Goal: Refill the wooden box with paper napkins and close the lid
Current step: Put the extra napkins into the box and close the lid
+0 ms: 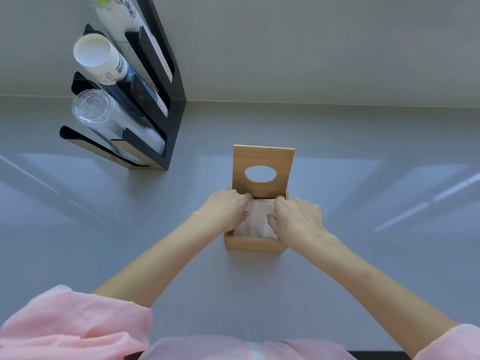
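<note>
On the grey counter [363,268], the wooden box [253,242] stood with its lid [262,157] upright. Both the left hand [223,210] and right hand [298,219] pressed curled fingers into the paper napkins [258,222], seating them. Next, seemingly: withdraw and lower the lid.

We see dark print on the paper cup stack [104,61] at ten o'clock. We cannot read any of it.

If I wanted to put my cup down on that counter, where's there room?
The counter is bare right of the wooden box, and left of it below the cup rack. It is crowded at the box, where both hands press napkins.
</note>
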### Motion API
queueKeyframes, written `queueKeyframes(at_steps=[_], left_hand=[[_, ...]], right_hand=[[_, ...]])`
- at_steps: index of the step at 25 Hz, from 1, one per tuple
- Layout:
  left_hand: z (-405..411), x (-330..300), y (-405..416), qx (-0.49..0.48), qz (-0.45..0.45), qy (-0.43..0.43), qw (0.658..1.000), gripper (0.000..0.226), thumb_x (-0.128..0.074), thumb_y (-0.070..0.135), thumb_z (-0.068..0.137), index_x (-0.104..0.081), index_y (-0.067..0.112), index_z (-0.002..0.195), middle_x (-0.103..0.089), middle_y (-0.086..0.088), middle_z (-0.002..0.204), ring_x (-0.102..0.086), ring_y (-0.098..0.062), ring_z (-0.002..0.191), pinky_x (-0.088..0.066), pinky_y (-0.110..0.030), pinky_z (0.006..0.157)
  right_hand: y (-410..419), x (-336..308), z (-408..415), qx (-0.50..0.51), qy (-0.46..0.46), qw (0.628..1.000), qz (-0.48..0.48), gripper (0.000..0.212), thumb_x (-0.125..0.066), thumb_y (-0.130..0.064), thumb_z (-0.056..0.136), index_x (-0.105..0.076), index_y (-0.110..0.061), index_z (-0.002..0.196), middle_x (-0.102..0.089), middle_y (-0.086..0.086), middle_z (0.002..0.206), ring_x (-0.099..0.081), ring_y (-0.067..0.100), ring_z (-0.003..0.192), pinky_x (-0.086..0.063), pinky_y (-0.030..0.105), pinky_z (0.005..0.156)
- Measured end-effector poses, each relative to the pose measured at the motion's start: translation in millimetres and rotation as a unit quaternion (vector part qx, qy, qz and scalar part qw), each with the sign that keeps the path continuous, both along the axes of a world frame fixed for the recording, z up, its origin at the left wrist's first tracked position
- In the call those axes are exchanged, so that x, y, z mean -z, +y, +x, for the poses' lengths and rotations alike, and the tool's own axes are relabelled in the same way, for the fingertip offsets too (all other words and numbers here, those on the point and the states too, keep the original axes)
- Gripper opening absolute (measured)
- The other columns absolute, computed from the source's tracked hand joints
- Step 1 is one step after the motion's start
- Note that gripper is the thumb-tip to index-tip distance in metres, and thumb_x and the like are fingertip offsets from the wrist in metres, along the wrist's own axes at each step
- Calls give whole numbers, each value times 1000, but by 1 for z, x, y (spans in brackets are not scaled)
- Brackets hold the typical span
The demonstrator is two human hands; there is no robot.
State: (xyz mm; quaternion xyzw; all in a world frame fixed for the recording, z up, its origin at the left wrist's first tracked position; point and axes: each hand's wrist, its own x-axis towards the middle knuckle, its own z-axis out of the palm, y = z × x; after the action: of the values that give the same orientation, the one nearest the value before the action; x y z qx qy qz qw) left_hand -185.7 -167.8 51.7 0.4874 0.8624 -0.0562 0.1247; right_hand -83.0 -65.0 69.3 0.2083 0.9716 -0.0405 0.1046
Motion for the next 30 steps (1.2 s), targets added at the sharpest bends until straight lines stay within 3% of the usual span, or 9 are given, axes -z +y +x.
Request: queueKeyframes(at_steps=[3, 6, 10, 13, 18, 23, 26, 30], left_hand=[[3, -2, 0, -8, 15, -7, 1000, 29, -42, 12, 91, -46, 8, 119, -50, -14, 112, -56, -32, 95, -36, -33, 60], [4, -4, -4, -18, 70, 14, 997, 22, -42, 14, 91, -48, 7, 112, -48, -11, 111, -53, -29, 96, -36, -33, 60], [6, 2, -3, 75, 30, 53, 995, 26, -36, 19, 93, -58, 10, 105, -60, -6, 106, -53, -26, 103, -35, -33, 82], [11, 11, -2, 95, -19, 63, 993, 22, -38, 13, 88, -58, 5, 92, -63, -9, 97, -54, -28, 93, -29, -32, 89], [10, 13, 1, 91, -63, 58, 992, 20, -45, 11, 82, -62, 4, 89, -67, -10, 97, -54, -29, 90, -20, -31, 105], [7, 13, -1, 102, -65, 59, 991, 21, -44, 3, 79, -62, 5, 89, -66, -9, 97, -54, -29, 90, -19, -29, 106], [6, 15, -2, 101, -60, 58, 991, 22, -43, 4, 80, -62, 6, 91, -66, -8, 99, -54, -28, 91, -19, -29, 107], [8, 11, -8, 69, 8, 1, 998, 34, -40, 12, 88, -55, 12, 118, -62, -5, 116, -51, -25, 109, -20, -30, 107]], right_hand=[[-4, -5, 8, -3, 45, 999, -4, 15, -42, -22, 94, -45, -8, 89, -54, 9, 102, -54, 32, 82, -15, 27, 43], [-2, -7, 8, -50, 91, 995, 7, 22, -39, -17, 94, -49, -10, 112, -53, 6, 112, -54, 26, 99, -29, 29, 60], [3, 3, 1, -145, -28, 989, 16, 25, -46, -10, 89, -55, -11, 113, -57, 6, 115, -51, 25, 111, -31, 34, 97], [5, 9, -7, -144, -119, 980, 62, 28, -50, -6, 84, -57, -10, 112, -57, 8, 117, -48, 26, 115, -12, 45, 114], [3, 12, -19, -175, -183, 962, 101, 28, -45, -9, 86, -60, -16, 108, -66, 1, 110, -55, 22, 113, 5, 51, 116], [14, 3, -20, -167, -151, 970, 93, 32, -43, 2, 81, -61, -10, 105, -53, 2, 87, -54, 24, 110, 5, 53, 115], [11, 5, -19, -178, -180, 962, 103, 31, -45, 3, 80, -61, -11, 104, -48, 2, 85, -53, 24, 111, 2, 53, 116], [12, 7, -17, -168, -165, 970, 65, 30, -45, 1, 82, -59, -14, 105, -64, 4, 99, -53, 24, 113, 2, 51, 116]])
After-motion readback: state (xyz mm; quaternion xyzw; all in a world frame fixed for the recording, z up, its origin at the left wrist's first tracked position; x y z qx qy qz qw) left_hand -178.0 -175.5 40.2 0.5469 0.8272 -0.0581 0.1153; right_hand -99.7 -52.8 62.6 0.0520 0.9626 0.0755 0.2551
